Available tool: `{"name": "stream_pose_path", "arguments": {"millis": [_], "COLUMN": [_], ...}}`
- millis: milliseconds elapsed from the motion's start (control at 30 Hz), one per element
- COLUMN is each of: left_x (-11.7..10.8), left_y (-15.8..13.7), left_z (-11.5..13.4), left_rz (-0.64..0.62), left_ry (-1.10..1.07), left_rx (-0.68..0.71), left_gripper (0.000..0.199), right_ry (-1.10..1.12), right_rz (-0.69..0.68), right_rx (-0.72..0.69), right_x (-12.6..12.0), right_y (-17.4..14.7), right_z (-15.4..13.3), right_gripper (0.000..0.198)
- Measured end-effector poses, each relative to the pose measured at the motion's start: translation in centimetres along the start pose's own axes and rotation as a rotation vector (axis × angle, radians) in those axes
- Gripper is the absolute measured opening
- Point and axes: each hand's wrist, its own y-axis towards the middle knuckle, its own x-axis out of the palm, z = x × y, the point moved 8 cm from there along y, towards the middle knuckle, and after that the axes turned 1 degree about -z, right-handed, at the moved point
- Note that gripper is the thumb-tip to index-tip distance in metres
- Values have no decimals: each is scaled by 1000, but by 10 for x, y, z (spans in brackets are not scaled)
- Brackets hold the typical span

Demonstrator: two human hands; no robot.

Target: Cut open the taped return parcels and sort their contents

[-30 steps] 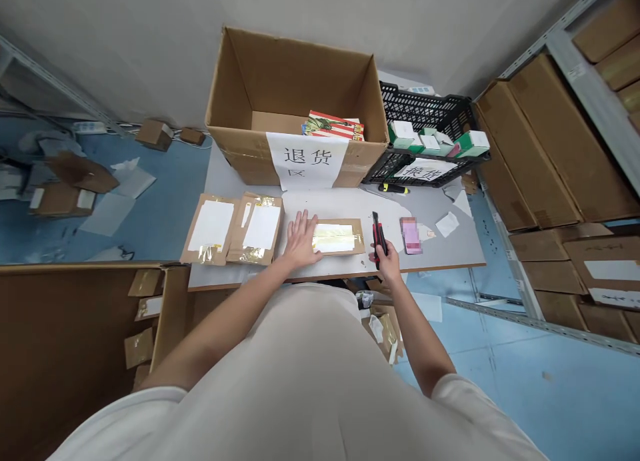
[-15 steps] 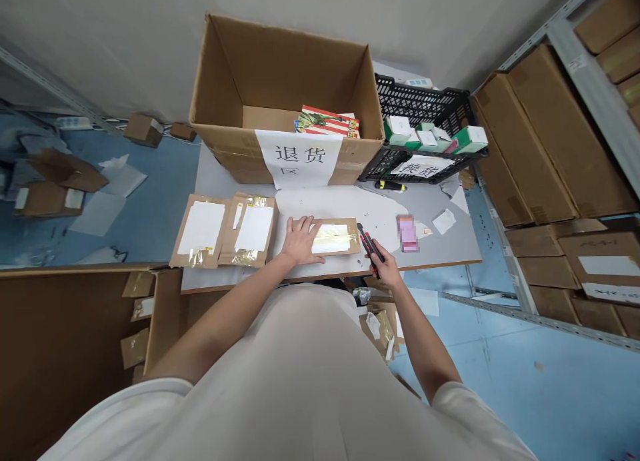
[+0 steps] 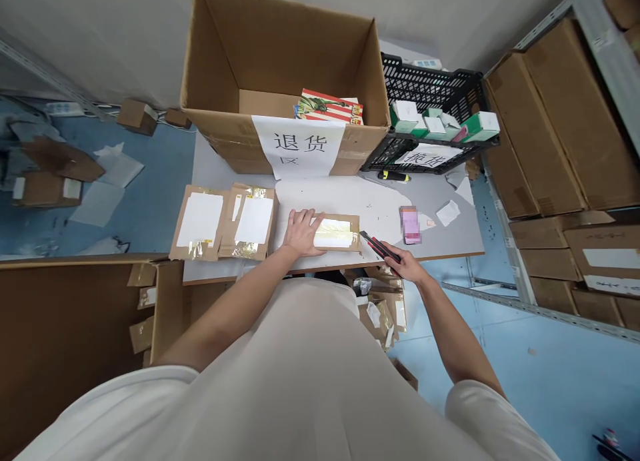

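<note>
A small taped cardboard box (image 3: 354, 233) with a white label lies flat on the table. My left hand (image 3: 300, 233) spans its left end, fingers at the far edge and thumb by the near edge, holding it down. In my right hand (image 3: 404, 264) is a black and red utility knife (image 3: 376, 244), the fingers closed around its handle. The knife's tip points left and sits close to the box's right end; whether it touches cannot be seen. Left of my left hand lie two labelled cardboard parcels, one (image 3: 253, 220) beside the other (image 3: 201, 221).
A large open carton (image 3: 225, 141) holding colourful printed packs (image 3: 330, 106) stands behind. Beside it is a black crate (image 3: 435, 78) with green-and-white boxes. A yellow-black tool (image 3: 393, 176), a pink item (image 3: 410, 224) and paper scraps (image 3: 448, 212) lie on the table (image 3: 460, 238). Shelving holds cartons at right.
My right hand has moved right and slightly down, turning the utility knife from steep to more level, its tip still by the box's end. The view has shifted slightly; my left hand stays put.
</note>
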Motion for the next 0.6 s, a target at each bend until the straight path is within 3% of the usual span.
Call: {"name": "stream_pose_path", "arguments": {"millis": [200, 367, 433, 600], "left_x": [1, 4, 4, -1], "left_y": [1, 2, 3, -11], "left_z": [-1, -4, -5, -2], "left_rz": [3, -18, -26, 37], "left_ry": [2, -7, -22, -95], "left_rx": [-11, 0, 3, 21], "left_gripper": [109, 111, 113, 108], "right_ry": [23, 51, 86, 333], "right_rz": [-38, -11, 79, 528], "right_rx": [18, 22, 21, -28], "right_x": [23, 22, 15, 5], "right_y": [-15, -35, -43, -33], "right_z": [11, 27, 34, 39], "right_gripper": [74, 72, 71, 58]}}
